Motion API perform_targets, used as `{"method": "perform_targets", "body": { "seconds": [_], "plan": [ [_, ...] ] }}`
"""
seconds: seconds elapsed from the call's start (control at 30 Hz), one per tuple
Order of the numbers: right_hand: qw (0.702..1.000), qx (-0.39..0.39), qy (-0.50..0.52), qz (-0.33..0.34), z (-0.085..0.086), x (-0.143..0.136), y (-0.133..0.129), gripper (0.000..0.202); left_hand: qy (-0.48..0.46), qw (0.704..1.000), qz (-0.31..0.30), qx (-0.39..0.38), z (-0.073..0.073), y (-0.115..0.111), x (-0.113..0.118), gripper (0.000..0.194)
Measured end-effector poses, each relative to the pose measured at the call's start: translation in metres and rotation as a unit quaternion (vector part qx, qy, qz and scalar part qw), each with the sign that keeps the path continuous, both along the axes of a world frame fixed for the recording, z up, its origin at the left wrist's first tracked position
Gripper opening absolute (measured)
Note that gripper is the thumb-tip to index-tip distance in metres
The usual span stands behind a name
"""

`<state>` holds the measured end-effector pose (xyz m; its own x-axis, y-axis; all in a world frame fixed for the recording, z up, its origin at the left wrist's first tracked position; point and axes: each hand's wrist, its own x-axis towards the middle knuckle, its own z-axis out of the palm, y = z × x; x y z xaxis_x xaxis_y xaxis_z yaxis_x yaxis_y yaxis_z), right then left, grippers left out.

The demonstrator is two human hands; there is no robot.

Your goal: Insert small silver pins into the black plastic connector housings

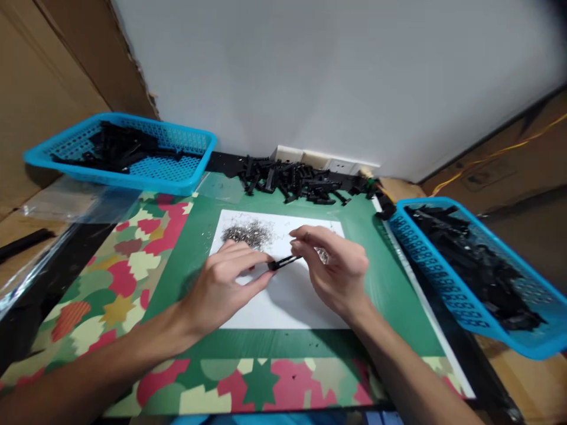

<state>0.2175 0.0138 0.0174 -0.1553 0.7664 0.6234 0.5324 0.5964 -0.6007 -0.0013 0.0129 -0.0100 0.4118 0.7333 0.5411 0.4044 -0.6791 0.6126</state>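
Note:
A small black slotted part (284, 262) is pinched at its left end between the thumb and fingers of my left hand (230, 276). My right hand (334, 262) is at the part's right end, thumb and forefinger pressed together; anything tiny between them is too small to make out. Both hands are over a white sheet (283, 310). Beyond my left hand a pile of small silvery metal pieces (248, 234) lies on the sheet. A second, smaller silvery heap (322, 255) shows partly behind my right hand.
Black parts (295, 180) are heaped at the back of the green mat (381, 277). A blue basket (177, 177) with black pieces stands at the back left, another blue basket (443, 295) at the right. Behind are a wall and power sockets (343, 166).

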Motion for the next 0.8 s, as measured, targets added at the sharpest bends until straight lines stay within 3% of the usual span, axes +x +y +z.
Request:
{"method": "perform_targets", "body": {
  "seconds": [0.1, 0.27, 0.4, 0.47, 0.53, 0.6, 0.67, 0.7, 0.73, 0.8],
  "plan": [
    [0.992, -0.007, -0.127, -0.001, 0.012, 0.023, 0.005, 0.023, -0.003, 1.000, 0.010, 0.011, 0.000, 0.001, -0.001, 0.022],
    [0.962, -0.125, -0.238, 0.047, 0.021, 0.045, -0.008, 0.028, 0.018, 0.999, -0.004, 0.028, -0.001, 0.000, -0.002, 0.026],
    [0.946, -0.090, -0.305, 0.053, 0.016, 0.045, -0.029, 0.019, 0.006, 0.999, -0.026, 0.046, 0.004, -0.007, 0.003, 0.028],
    [0.945, -0.052, -0.321, 0.022, 0.020, 0.054, -0.038, 0.022, -0.004, 0.998, -0.024, 0.058, 0.008, -0.013, 0.007, 0.036],
    [0.954, -0.012, -0.293, -0.064, 0.031, 0.078, -0.046, 0.022, -0.011, 0.998, -0.017, 0.066, 0.013, -0.020, 0.011, 0.047],
    [0.941, 0.025, -0.248, -0.230, 0.046, 0.118, -0.053, 0.021, -0.012, 0.997, -0.019, 0.071, 0.016, -0.027, 0.013, 0.053],
    [0.875, 0.052, -0.226, -0.426, 0.059, 0.169, -0.061, 0.027, -0.008, 0.996, -0.030, 0.084, 0.017, -0.031, 0.015, 0.051],
    [0.831, 0.013, -0.248, -0.498, 0.063, 0.195, -0.065, 0.030, -0.004, 0.995, -0.036, 0.092, 0.017, -0.032, 0.015, 0.050],
    [0.790, -0.039, -0.279, -0.545, 0.065, 0.220, -0.068, 0.031, 0.001, 0.994, -0.043, 0.099, 0.016, -0.033, 0.015, 0.049],
    [0.746, -0.134, -0.302, -0.578, 0.067, 0.258, -0.074, 0.030, 0.010, 0.993, -0.057, 0.103, 0.014, -0.032, 0.015, 0.048]
  ]
}}
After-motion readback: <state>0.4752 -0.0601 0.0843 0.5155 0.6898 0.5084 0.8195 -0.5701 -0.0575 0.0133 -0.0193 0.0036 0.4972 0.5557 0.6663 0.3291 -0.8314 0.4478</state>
